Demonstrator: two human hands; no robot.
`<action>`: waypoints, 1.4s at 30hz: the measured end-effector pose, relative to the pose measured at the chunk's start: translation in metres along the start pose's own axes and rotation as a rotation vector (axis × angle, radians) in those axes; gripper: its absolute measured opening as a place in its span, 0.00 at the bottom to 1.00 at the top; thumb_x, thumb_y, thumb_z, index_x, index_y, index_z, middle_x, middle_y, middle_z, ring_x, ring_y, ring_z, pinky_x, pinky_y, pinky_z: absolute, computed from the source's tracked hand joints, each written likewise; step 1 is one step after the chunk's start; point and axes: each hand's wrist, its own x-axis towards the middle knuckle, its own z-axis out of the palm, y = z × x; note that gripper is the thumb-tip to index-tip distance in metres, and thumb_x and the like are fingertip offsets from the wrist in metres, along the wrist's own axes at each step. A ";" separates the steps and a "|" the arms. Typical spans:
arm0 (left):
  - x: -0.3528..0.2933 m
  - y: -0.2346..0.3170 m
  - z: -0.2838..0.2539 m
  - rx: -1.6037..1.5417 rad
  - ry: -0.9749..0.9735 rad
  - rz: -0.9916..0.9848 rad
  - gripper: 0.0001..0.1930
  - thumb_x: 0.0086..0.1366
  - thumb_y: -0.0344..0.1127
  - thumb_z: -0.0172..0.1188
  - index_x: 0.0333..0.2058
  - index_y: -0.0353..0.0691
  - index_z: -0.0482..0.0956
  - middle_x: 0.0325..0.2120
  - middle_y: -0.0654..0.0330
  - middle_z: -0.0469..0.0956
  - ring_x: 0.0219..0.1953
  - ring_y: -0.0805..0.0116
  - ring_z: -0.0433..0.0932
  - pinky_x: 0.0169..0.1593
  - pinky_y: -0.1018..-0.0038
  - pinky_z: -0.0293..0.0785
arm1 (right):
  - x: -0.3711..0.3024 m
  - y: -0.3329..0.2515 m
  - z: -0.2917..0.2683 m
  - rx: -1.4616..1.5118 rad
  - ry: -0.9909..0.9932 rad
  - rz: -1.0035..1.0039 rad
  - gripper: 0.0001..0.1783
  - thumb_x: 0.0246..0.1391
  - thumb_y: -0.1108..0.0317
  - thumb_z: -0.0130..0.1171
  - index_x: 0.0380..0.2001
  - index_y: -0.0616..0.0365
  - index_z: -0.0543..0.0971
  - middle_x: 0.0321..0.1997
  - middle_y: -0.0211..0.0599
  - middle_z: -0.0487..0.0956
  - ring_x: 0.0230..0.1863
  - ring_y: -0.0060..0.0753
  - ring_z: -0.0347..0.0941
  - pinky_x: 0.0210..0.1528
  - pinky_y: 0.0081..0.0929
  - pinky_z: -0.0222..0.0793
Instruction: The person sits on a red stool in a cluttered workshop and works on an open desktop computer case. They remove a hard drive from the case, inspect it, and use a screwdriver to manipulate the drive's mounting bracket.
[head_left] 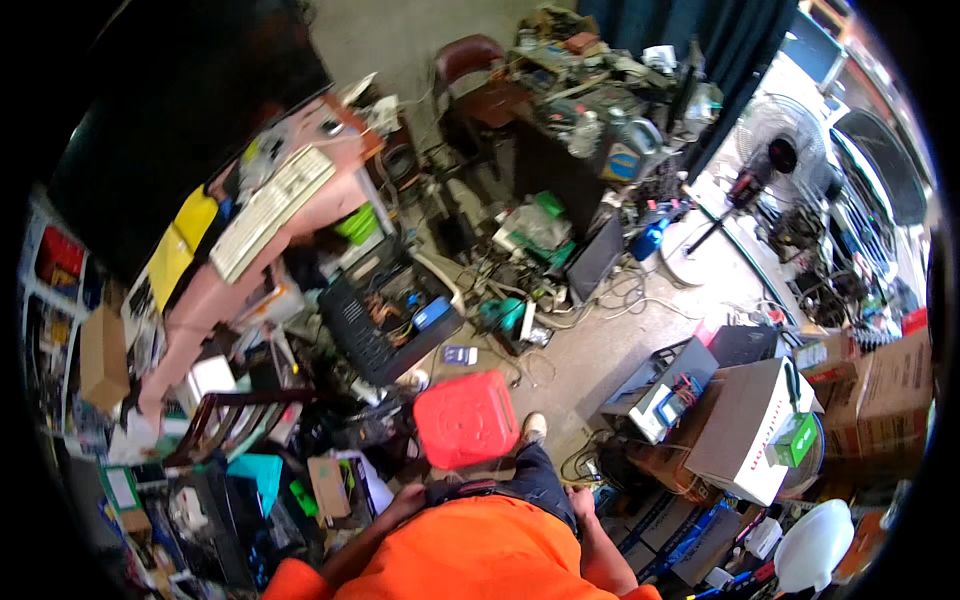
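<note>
Both arms hang low at the sides of my orange shirt. My left hand [406, 498] is beside my left hip, close to the near left corner of a red plastic stool [465, 418]. By my right thigh is my right hand [580, 502], near cables on the floor. Both hands are small and blurred, so I cannot make out their fingers, and no held object shows. Ahead of the stool lies an opened black computer case [365, 325] with wires and a blue part [432, 313] inside. A small dark blue packet [460, 355] rests on the floor between them.
A pink-topped desk [205, 300] at left bears a white keyboard [272, 213]. Cluttered electronics and a dark red chair [480, 80] stand ahead. A pedestal fan [780, 155] is far right. An opened grey computer case [660, 390] and cartons [735, 430] crowd the right; cables cross the floor.
</note>
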 end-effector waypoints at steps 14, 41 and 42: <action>0.034 -0.061 -0.004 0.104 -0.186 -0.034 0.26 0.61 0.56 0.58 0.15 0.39 0.74 0.10 0.65 0.70 0.15 0.74 0.68 0.20 0.71 0.63 | -0.015 -0.022 0.003 -0.033 0.033 -0.024 0.22 0.53 0.53 0.58 0.33 0.65 0.82 0.30 0.46 0.82 0.33 0.36 0.78 0.39 0.32 0.72; 0.346 0.320 -0.072 -0.096 0.655 -0.417 0.19 0.61 0.48 0.57 0.19 0.39 0.76 0.14 0.59 0.73 0.19 0.66 0.74 0.23 0.68 0.68 | 0.559 -0.851 -0.200 -0.865 0.743 -1.004 0.15 0.61 0.62 0.44 0.46 0.54 0.76 0.51 0.41 0.68 0.53 0.45 0.67 0.47 0.37 0.71; 0.354 0.323 -0.076 -0.087 0.653 -0.414 0.19 0.61 0.48 0.57 0.19 0.39 0.76 0.14 0.59 0.73 0.19 0.66 0.75 0.23 0.68 0.68 | 0.580 -0.853 -0.202 -0.844 0.745 -0.943 0.16 0.62 0.62 0.43 0.46 0.55 0.75 0.52 0.41 0.67 0.53 0.45 0.66 0.48 0.38 0.70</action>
